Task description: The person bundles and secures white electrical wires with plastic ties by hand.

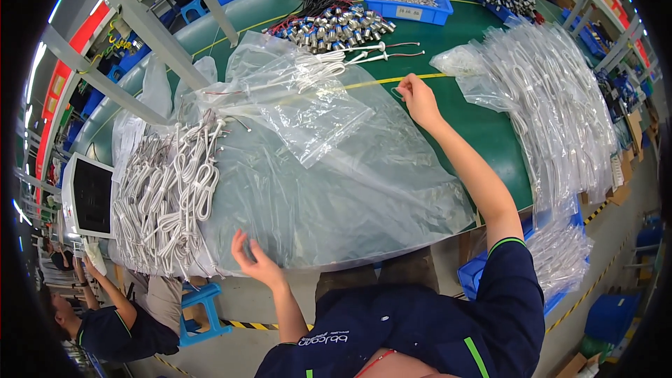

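Note:
My right hand [420,103] is above the green table, past the edge of the clear plastic sheet. Its fingers are pinched on a thin greenish loop [397,92], too small to tell its kind. Over the sheet's front edge hovers my left hand [257,262], fingers apart and nothing in it. Between the hands lies the large plastic sheet [329,203], with a clear plastic bag [318,122] on top. Bundled white cables [318,73] lie at the bag's far end. To the left, several coiled white cables [164,192] are piled on the sheet.
At the right is a stack of bagged white cables [553,105], above a blue crate [476,273] of clear bags. Metal-ended parts [336,28] and a blue bin [409,10] stand at the back. Left are grey frame posts [150,21], a monitor [91,196] and another person [133,325].

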Demonstrator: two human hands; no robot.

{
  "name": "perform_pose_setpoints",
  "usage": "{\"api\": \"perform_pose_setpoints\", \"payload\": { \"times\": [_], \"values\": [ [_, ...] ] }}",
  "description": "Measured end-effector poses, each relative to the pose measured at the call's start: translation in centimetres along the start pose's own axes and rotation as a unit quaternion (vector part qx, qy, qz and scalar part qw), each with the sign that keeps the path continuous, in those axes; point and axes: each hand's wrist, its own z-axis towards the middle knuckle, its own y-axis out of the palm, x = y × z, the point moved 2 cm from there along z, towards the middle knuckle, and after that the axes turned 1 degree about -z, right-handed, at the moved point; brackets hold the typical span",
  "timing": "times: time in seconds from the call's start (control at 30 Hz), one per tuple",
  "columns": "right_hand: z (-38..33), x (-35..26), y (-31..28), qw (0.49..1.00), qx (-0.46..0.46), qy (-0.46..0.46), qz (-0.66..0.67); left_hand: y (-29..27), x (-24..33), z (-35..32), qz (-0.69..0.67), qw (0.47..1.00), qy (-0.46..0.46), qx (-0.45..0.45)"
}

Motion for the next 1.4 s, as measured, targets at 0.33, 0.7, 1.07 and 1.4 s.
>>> {"api": "perform_pose_setpoints", "payload": {
  "times": [0.33,0.7,1.07,1.4],
  "values": [
    [-11.7,-19.2,-6.1,0.972,-0.052,-0.137,0.186,6.8,12.5,0.5,-0.307,0.909,0.037,-0.280],
    [-17.0,-21.8,-6.9,0.918,0.023,-0.032,0.395,6.7,17.5,-2.2,-0.432,0.832,-0.093,-0.335],
    [-17.7,-21.5,-7.1,0.964,0.055,-0.110,0.237,6.0,17.6,-2.3,-0.406,0.845,-0.055,-0.344],
    [-10.3,-9.4,-2.0,0.933,-0.100,0.109,0.328,6.4,10.6,-1.9,-0.262,0.878,-0.041,-0.398]
  ]
}}
